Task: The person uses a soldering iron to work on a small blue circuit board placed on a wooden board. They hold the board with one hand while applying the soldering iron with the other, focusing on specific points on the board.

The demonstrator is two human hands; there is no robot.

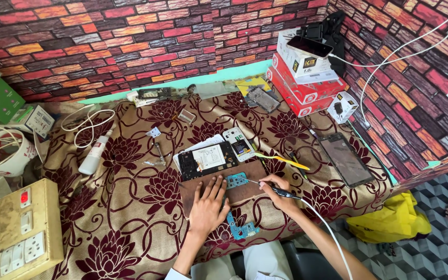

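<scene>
My left hand (209,199) lies flat, fingers spread, on a brown wooden board (250,191), just left of a small blue circuit board (237,180). My right hand (278,191) grips a thin corded tool (282,193) like a pen, its tip pointing at the blue circuit board. A second blue circuit board (242,228) lies on the cloth near my left wrist. An opened phone body (207,159) with a white part on it rests at the board's far edge.
A floral cloth (130,207) covers the table. On it lie a white phone part (238,143), a yellow pry tool (282,159), a dark phone (346,158), a white bottle (93,154) and stacked boxes (302,78). A switchboard (14,231) sits left.
</scene>
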